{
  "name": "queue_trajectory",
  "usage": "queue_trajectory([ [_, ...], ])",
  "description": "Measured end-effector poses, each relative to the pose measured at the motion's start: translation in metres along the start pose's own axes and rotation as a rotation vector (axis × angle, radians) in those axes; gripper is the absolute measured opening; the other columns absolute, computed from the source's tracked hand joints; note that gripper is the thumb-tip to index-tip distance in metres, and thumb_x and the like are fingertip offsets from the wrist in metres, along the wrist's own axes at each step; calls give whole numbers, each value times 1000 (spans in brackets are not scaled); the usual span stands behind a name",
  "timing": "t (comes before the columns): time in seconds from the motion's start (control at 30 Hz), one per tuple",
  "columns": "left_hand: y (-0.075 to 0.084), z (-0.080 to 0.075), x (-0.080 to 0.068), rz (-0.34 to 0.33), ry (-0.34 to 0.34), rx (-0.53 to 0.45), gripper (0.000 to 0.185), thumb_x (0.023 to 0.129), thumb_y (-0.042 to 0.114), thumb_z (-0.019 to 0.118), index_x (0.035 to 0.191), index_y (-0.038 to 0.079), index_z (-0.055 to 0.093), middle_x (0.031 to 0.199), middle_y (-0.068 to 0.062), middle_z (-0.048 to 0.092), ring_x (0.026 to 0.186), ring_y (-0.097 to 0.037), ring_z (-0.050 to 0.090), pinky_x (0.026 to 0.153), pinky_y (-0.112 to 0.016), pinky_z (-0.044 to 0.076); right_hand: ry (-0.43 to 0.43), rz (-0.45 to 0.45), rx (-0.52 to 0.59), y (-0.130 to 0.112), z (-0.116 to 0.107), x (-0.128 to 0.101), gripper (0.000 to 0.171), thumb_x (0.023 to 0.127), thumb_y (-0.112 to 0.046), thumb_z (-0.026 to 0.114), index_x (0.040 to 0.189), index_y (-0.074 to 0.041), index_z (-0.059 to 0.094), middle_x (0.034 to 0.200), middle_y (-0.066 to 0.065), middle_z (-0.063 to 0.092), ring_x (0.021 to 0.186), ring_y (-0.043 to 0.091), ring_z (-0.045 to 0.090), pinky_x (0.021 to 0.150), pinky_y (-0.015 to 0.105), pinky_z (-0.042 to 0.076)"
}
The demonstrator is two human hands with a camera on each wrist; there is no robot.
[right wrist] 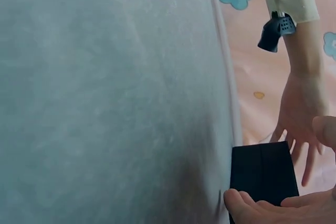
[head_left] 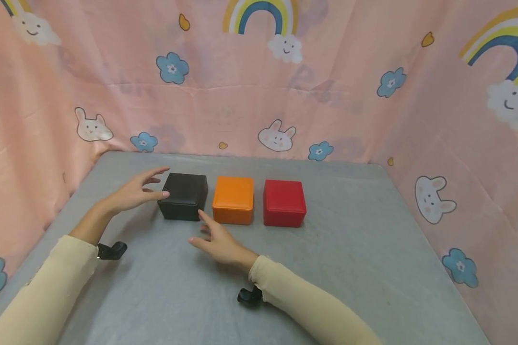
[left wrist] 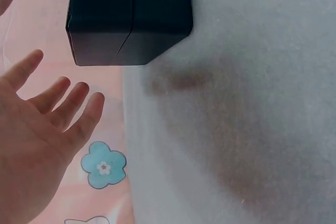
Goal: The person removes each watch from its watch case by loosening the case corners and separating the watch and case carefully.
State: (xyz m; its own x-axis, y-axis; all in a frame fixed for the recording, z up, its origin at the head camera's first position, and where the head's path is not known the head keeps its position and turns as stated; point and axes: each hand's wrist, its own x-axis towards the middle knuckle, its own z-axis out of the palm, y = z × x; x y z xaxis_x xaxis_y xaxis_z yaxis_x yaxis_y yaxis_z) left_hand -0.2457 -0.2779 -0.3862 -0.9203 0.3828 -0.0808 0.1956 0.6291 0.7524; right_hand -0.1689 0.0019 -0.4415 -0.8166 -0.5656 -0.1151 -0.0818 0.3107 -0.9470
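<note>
Grey table (head_left: 349, 268), pink cartoon curtain (head_left: 371, 96) behind. Black box (head_left: 183, 196) sits left end of a row, orange box (head_left: 233, 200) then red box (head_left: 284, 202) at its 3 o'clock. My left hand (head_left: 135, 191) at its 9 o'clock, fingers spread, thumb tip about touching. Right hand (head_left: 217, 242) at 5 o'clock, fingers relaxed, holding nothing.

Both arms are stretched forward in cream sleeves, a small black camera being worn at each wrist. The left hand (head_left: 135, 192) is held open, fingers spread and straight. The right hand (head_left: 217, 242) is likewise opened, fingers extended, nothing being gripped
</note>
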Motion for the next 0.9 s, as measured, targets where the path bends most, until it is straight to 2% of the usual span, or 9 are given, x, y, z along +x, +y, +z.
queue_trajectory([
  [0.2, 2, 2, 4, -57, -58, -3, 87, 97, 39, 65, 164, 30, 11, 168, -24, 14, 140, -57, 40, 104, -70, 42, 7, 28, 41, 0, 5, 6, 87, 100, -32, 63, 164, -18, 6, 171, 8, 15, 143, 32, 47, 109, 43, 49],
  [0.37, 3, 3, 8, -68, -76, 14, 90, 95, 40, 67, 164, 29, 10, 167, -27, 14, 137, -58, 42, 102, -69, 44, 73, 46, 82, 0, 10, 13, 95, 99, -31, 63, 164, -16, -5, 172, 8, 1, 138, 31, 53, 107, 44, 50],
  [0.6, 1, 4, 16, -51, -103, 32, 93, 93, 39, 69, 164, 27, 11, 169, -21, 13, 145, -52, 32, 104, -66, 43, 122, 103, 115, -5, 16, 30, 98, 99, -30, 65, 163, -11, -7, 172, 11, 1, 123, 23, 66, 106, 43, 51],
  [0.77, -1, 6, 21, -35, -127, 19, 99, 90, 37, 73, 165, 22, 9, 171, -18, 8, 148, -45, 31, 110, -62, 40, 167, 142, 146, -7, 21, 44, 104, 95, -18, 71, 163, -11, -7, 172, 12, 0, 110, 21, 70, 96, 36, 56],
  [0.83, -1, 7, 22, -32, -136, 15, 100, 90, 35, 74, 165, 19, 8, 171, -18, 3, 146, -46, 35, 110, -61, 41, 195, 158, 156, -7, 23, 49, 107, 92, -12, 73, 163, -13, -7, 172, 12, 0, 107, 24, 71, 94, 37, 56],
  [0.9, -2, 8, 23, -33, -142, 18, 102, 89, 34, 74, 164, 17, 8, 171, -18, 0, 146, -47, 35, 109, -61, 41, 234, 165, 153, -7, 25, 53, 108, 90, -8, 74, 164, -13, -5, 172, 11, 1, 126, 26, 62, 106, 40, 50],
])
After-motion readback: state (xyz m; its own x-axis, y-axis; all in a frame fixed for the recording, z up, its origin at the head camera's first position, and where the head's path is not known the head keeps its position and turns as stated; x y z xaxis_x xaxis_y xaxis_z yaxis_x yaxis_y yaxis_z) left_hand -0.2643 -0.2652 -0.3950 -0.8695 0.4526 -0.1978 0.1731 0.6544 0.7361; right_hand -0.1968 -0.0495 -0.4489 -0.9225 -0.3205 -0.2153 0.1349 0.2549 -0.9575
